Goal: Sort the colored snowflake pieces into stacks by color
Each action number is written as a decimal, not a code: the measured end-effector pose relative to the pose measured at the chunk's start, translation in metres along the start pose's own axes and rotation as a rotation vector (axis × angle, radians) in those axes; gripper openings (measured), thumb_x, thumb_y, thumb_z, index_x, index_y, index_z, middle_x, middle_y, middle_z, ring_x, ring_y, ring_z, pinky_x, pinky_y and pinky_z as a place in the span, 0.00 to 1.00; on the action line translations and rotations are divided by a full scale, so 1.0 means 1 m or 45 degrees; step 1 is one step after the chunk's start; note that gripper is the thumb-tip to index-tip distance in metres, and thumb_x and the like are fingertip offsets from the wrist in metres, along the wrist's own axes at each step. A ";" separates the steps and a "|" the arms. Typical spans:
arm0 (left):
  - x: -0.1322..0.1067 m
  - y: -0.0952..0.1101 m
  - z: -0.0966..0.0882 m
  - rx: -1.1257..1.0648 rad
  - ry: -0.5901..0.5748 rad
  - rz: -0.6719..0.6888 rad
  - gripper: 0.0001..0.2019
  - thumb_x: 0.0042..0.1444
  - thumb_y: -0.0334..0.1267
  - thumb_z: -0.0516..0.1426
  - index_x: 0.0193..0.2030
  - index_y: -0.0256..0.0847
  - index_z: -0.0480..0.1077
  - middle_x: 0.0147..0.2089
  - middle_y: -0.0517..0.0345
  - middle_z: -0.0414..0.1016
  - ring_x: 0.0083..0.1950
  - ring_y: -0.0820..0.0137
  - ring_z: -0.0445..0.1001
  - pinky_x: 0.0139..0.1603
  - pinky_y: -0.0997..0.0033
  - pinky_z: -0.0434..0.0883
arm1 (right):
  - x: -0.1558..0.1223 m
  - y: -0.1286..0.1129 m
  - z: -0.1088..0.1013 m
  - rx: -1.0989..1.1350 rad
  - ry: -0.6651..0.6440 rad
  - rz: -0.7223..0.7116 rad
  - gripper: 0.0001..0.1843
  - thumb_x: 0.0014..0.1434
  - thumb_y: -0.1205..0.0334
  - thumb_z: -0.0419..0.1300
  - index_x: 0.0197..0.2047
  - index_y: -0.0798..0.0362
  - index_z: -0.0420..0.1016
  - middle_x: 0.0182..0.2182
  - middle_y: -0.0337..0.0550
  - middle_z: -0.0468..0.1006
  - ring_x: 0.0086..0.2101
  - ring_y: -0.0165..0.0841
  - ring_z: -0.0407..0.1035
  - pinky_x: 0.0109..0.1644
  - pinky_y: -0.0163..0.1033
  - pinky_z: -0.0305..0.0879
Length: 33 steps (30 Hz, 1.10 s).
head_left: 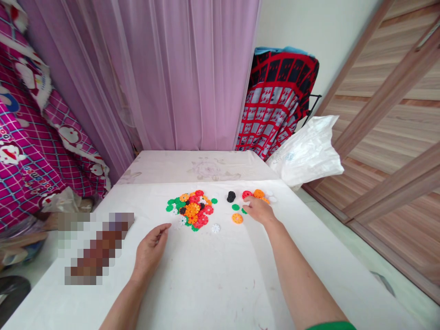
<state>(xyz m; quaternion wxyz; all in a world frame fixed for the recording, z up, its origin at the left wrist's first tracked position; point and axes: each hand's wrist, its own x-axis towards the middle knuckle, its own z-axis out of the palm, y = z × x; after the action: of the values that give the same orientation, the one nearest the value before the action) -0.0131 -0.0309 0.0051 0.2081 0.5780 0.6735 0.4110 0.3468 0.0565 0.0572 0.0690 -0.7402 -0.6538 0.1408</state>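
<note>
Green sleeve (332, 326), closest to the camera, edges my right forearm (299, 275) at bottom right; my left forearm (123, 298) enters at bottom left. Both reach over a white-covered table (213, 284), whose side edges narrow towards a flowered far end (206, 169) by a lilac curtain (192, 78). The widest room for moving is the plain cloth between my forearms and out to the right edge.

At the far right corner is a white plastic bag (307, 153); its contents are hidden.

Near the table's middle lies a pile of notched discs (192, 211) in red, orange, green, white and black, too overlapped to count. Near it are one loose green disc (214, 200) and one white disc (216, 228). Further right I count one orange disc (237, 218), two green ones and one red disc (246, 194), plus a black clump (231, 197), an orange cluster (260, 194) and some pale discs (271, 197), numbers unclear.

My left hand (151, 247) is released, fingers loosely bent, near the pile. My right hand (259, 210) points its fingers down beside the red disc and one green one; whether it grasps anything, I cannot tell.
</note>
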 end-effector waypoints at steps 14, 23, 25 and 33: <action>-0.001 0.005 -0.003 0.032 0.008 0.057 0.19 0.51 0.51 0.51 0.40 0.44 0.76 0.39 0.58 0.81 0.38 0.66 0.78 0.42 0.69 0.73 | -0.013 0.015 0.025 0.069 0.148 0.065 0.12 0.55 0.54 0.57 0.40 0.48 0.75 0.42 0.41 0.76 0.40 0.34 0.71 0.37 0.34 0.59; -0.001 0.005 -0.002 0.027 0.002 0.032 0.19 0.52 0.52 0.51 0.41 0.44 0.76 0.39 0.58 0.81 0.39 0.65 0.78 0.41 0.68 0.73 | -0.004 0.001 0.037 0.267 0.191 0.011 0.12 0.54 0.53 0.58 0.39 0.49 0.76 0.41 0.39 0.78 0.40 0.32 0.71 0.39 0.34 0.61; -0.001 0.003 -0.001 0.021 0.009 0.033 0.19 0.52 0.52 0.51 0.41 0.44 0.76 0.40 0.57 0.81 0.39 0.65 0.78 0.41 0.68 0.73 | -0.004 -0.004 0.036 0.242 0.183 0.006 0.11 0.55 0.53 0.58 0.39 0.48 0.76 0.41 0.39 0.78 0.40 0.32 0.71 0.38 0.33 0.60; -0.001 0.002 -0.001 0.029 -0.017 0.005 0.20 0.52 0.52 0.50 0.41 0.44 0.76 0.41 0.57 0.81 0.40 0.65 0.78 0.42 0.67 0.73 | -0.005 -0.009 0.025 0.108 0.082 0.034 0.13 0.53 0.52 0.59 0.40 0.49 0.75 0.42 0.40 0.78 0.39 0.33 0.71 0.34 0.33 0.57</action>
<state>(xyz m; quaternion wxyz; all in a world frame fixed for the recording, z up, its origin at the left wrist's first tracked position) -0.0120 -0.0320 0.0073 0.2053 0.5844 0.6756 0.3998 0.3302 0.0502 0.0361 0.1193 -0.7496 -0.6346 0.1453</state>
